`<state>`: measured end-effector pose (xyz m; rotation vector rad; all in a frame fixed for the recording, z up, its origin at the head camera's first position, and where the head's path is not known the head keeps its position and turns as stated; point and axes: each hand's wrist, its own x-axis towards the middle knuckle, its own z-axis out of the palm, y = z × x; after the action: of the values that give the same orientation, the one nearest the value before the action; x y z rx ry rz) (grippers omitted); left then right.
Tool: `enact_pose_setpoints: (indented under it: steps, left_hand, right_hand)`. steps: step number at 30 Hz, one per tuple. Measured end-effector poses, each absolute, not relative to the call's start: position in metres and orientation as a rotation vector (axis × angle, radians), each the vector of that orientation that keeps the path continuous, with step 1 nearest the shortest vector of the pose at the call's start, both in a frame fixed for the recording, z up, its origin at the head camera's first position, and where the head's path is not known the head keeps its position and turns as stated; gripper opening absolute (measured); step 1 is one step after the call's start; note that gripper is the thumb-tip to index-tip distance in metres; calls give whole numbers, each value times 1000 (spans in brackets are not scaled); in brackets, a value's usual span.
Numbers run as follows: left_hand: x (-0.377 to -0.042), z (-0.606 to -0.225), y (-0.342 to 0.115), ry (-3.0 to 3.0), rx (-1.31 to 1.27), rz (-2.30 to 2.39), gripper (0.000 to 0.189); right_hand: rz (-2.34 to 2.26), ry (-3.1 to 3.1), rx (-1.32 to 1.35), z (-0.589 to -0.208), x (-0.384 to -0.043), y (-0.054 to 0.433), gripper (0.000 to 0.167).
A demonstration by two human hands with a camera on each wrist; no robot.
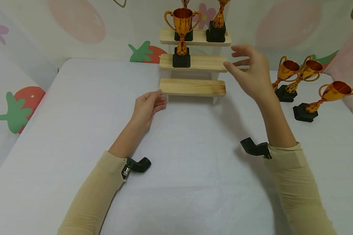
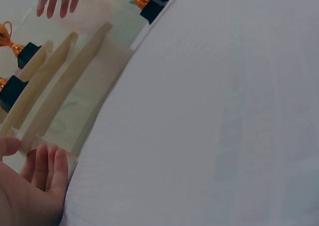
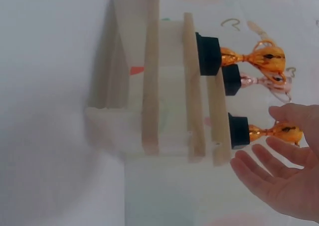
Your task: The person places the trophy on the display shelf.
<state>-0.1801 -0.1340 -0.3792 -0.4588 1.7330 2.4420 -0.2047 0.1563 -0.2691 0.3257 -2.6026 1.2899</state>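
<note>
A three-tier wooden display stand (image 1: 194, 87) stands at the back of the table. My left hand (image 1: 147, 107) holds the left end of its lowest tier, thumb at the plank's edge and fingers beside the leg. Beside the right end of the middle tier, my right hand (image 1: 250, 71) is raised with nothing in it, its fingers loosely bent. A gold trophy cup (image 1: 182, 24) stands upright at the left of the middle tier. On the top tier are another gold trophy (image 1: 219, 19) and a pinkish trophy (image 3: 264, 81), mostly hidden in the head view.
Three more gold trophies lean or stand at the right: one trophy (image 1: 289, 68), a second trophy (image 1: 311, 69) close beside it, and a third trophy (image 1: 335, 93) nearer me. A white cloth (image 1: 188, 169) covers the table. A patterned curtain (image 1: 120, 29) hangs behind.
</note>
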Motion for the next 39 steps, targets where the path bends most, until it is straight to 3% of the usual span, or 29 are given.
enact_pose_setpoints:
  steps: [39]
  left_hand:
    - [-178,-378,-133,1782,-416,2431,16]
  right_hand:
    - [1146,-2582,-84,-272,-202,213,52]
